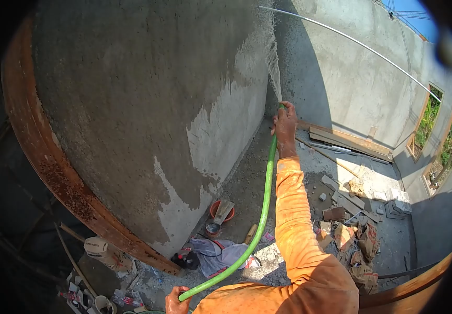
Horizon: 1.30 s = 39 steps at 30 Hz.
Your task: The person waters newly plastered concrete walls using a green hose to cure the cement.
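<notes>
- Clearly, in the head view, the right hand is stretched out toward 12 o'clock, its fingers wrapped tight around the nozzle end of the green hose.
- Water spray leaves that end and fans upward onto the plastered wall, right by the inner corner.
- From the right hand the hose runs back down toward 6 o'clock, just beside the orange sleeve, to the left hand, whose fingers are closed around its lower length at the bottom edge of the frame.
- Most of the wall looks dark and wet; a pale dry patch shows at its lower right, toward 3 o'clock from the wall's middle.
- On the floor below, around 6 o'clock, lie an orange bowl with a trowel across it, a heap of cloth and crumpled cement bags further toward 4 o'clock.
- My judgement: the wetting of the wall is well under way, with the upper corner being soaked.
- Next, I would say, the stream needs swinging down toward the dry patch, the left hand feeding slack so the hose does not kink.
</notes>
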Tool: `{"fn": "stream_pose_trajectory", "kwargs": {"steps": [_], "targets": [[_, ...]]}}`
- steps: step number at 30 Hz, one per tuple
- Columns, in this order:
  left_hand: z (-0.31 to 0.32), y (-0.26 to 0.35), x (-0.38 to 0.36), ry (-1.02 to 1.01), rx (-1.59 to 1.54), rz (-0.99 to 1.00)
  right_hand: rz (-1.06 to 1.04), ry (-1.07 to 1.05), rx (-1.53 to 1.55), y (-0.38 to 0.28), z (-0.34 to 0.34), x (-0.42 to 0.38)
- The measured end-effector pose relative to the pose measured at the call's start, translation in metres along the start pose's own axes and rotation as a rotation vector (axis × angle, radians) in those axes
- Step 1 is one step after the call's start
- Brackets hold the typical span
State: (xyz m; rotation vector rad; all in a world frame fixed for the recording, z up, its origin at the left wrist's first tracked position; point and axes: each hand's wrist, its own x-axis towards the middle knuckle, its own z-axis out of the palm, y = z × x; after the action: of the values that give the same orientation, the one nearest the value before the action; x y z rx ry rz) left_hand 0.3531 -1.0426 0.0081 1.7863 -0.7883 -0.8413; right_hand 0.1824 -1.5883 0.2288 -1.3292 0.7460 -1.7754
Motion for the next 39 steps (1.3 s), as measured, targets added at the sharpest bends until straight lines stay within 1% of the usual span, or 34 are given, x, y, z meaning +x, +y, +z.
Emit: {"fn": "stream_pose_trajectory", "kwargs": {"steps": [1, 2, 3, 5, 6, 8, 12, 14, 17, 21, 23, 24, 26, 27, 29, 30, 33, 35, 39], "targets": [[0.004, 0.005, 0.002, -0.01, 0.002, -0.012, 0.003, 0.001, 0.012, 0.002, -0.004, 0.003], [0.006, 0.02, 0.001, -0.048, -0.001, -0.126, 0.008, 0.0, 0.023, 0.003, -0.006, 0.007], [0.009, 0.017, 0.005, -0.045, -0.007, -0.129, 0.009, -0.007, 0.021, 0.003, -0.009, 0.014], [0.015, 0.003, 0.014, -0.01, 0.104, 0.028, -0.032, -0.01, 0.053, -0.006, -0.016, 0.022], [0.017, -0.003, 0.019, -0.012, 0.099, 0.023, -0.03, -0.014, 0.048, -0.005, -0.017, 0.024], [0.021, -0.01, 0.028, 0.012, 0.173, 0.105, -0.055, -0.043, -0.021, -0.003, -0.02, 0.027], [0.029, -0.007, 0.035, 0.006, 0.186, 0.081, -0.015, -0.049, -0.082, 0.024, -0.03, 0.035], [0.031, -0.006, 0.034, -0.003, 0.161, 0.092, -0.01, 0.0, -0.033, 0.018, -0.035, 0.032], [0.029, 0.0, 0.031, 0.004, 0.169, 0.111, -0.034, -0.039, -0.102, 0.021, -0.038, 0.036], [0.024, -0.002, 0.034, -0.011, 0.164, 0.096, -0.051, 0.001, -0.081, 0.009, -0.046, 0.034], [0.02, 0.001, 0.034, -0.038, 0.167, 0.131, -0.004, 0.024, -0.131, -0.002, -0.048, 0.025], [0.018, 0.002, 0.034, -0.042, 0.173, 0.136, -0.005, 0.032, -0.13, 0.003, -0.05, 0.026], [0.018, 0.006, 0.035, -0.074, 0.102, 0.073, -0.028, 0.007, -0.181, 0.015, -0.054, 0.027], [0.019, 0.002, 0.037, -0.073, 0.103, 0.078, -0.032, 0.01, -0.178, 0.016, -0.06, 0.03], [0.018, -0.006, 0.038, -0.069, 0.203, 0.1, -0.04, 0.043, -0.147, 0.012, -0.072, 0.027], [0.019, -0.009, 0.036, -0.066, 0.157, 0.098, -0.036, 0.051, -0.147, 0.013, -0.074, 0.026], [0.021, -0.022, 0.039, -0.073, 0.163, 0.11, -0.05, 0.037, -0.177, 0.007, -0.077, 0.028], [0.022, -0.014, 0.037, -0.066, 0.15, 0.123, -0.041, 0.067, -0.15, -0.004, -0.081, 0.021], [0.021, -0.005, 0.033, -0.075, 0.115, 0.128, -0.003, 0.045, -0.233, 0.024, -0.085, 0.019]]}}
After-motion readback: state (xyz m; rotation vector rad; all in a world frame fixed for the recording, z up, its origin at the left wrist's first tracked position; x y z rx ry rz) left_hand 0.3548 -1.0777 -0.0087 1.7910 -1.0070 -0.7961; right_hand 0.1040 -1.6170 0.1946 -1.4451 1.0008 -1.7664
